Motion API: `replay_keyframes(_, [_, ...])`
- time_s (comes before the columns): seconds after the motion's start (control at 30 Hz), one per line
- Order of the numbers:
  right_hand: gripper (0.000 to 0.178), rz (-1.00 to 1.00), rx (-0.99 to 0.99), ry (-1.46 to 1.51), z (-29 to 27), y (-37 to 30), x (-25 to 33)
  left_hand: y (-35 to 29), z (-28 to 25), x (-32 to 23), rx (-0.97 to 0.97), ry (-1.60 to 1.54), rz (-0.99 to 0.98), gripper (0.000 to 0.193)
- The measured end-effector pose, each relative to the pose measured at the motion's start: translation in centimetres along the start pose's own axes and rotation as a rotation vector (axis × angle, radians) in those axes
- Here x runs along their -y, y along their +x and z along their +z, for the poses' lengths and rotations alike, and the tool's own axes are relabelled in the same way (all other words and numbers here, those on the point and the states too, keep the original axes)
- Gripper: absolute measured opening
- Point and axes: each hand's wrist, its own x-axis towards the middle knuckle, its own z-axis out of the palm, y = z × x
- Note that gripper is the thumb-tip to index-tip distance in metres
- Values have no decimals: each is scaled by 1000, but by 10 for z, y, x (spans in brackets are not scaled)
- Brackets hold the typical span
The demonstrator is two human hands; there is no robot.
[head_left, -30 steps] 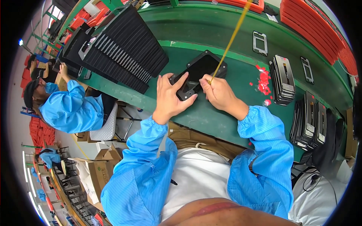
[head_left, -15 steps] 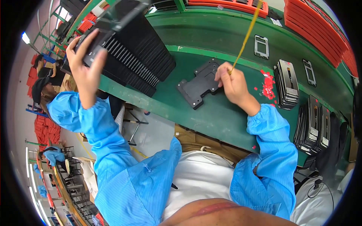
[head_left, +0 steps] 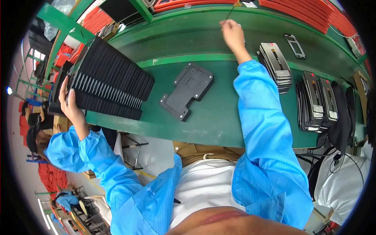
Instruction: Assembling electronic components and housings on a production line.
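At the left of the bench rises a tall stack of black trays or fixtures (head_left: pixel 113 74) with many layered edges. My left hand (head_left: pixel 73 107) rests against its end, fingers stretched and apart. A single black fixture plate (head_left: pixel 190 90) with notched sides and small round metal studs lies flat on the green bench (head_left: pixel 219 117). My right hand (head_left: pixel 234 35) is raised over the far side of the bench, fingers pinched on a thin dark rod or cord (head_left: pixel 230 15). Its kind is unclear; a yellow piece shows above it.
A stack of silver and black phone-sized frames (head_left: pixel 276 64) stands right of my right arm. More frame stacks (head_left: pixel 313 102) sit nearer the right end. One loose frame (head_left: pixel 294 46) lies behind them. Red trays (head_left: pixel 297 13) are piled at the back. Other people are at the far left.
My left hand came down from over the stack; the black piece it held is now against the stack. My right hand moved up and away from the fixture plate. The whole view shifted.
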Motion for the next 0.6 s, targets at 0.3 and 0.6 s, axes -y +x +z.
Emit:
replay_keyframes(0.3, [27, -105, 34, -913, 18, 13, -38, -5, 8, -4, -74, -121, -19, 54])
replay_keyframes(0.6, [25, -301, 186, -1328, 20, 26, -47, -5, 5, -11, -56, 36, 8, 58])
